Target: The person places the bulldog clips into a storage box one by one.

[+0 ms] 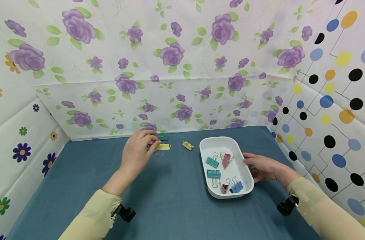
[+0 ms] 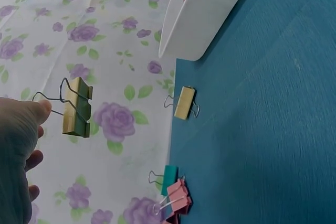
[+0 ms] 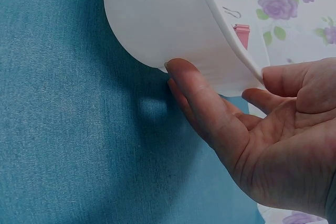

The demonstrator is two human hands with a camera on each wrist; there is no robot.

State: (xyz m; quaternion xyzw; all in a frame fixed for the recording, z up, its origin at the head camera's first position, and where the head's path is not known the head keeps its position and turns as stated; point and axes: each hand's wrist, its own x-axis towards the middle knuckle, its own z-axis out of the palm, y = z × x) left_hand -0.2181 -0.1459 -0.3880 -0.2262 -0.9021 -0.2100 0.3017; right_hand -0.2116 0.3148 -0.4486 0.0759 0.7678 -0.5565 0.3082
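My left hand [image 1: 137,150] pinches a yellow binder clip [image 2: 77,107] by its wire handle, holding it above the far edge of the table. Below it lie a teal binder clip [image 2: 169,180] and pink binder clips [image 2: 178,196], mostly hidden behind the hand in the head view. Another yellow binder clip [image 1: 187,145] lies to the right. At the right side of a white tray [image 1: 204,146], my right hand [image 1: 265,166] holds the rim and outer wall. Inside lie teal binder clips [image 1: 214,174], pink binder clips [image 1: 226,160] and a blue binder clip [image 1: 236,187].
A blue-grey cloth [image 1: 170,206] covers the table. Behind stands a wall sheet with purple flowers [image 1: 182,66]; patterned sheets also bound the left and right sides. Each wrist carries a small black camera [image 1: 126,213].
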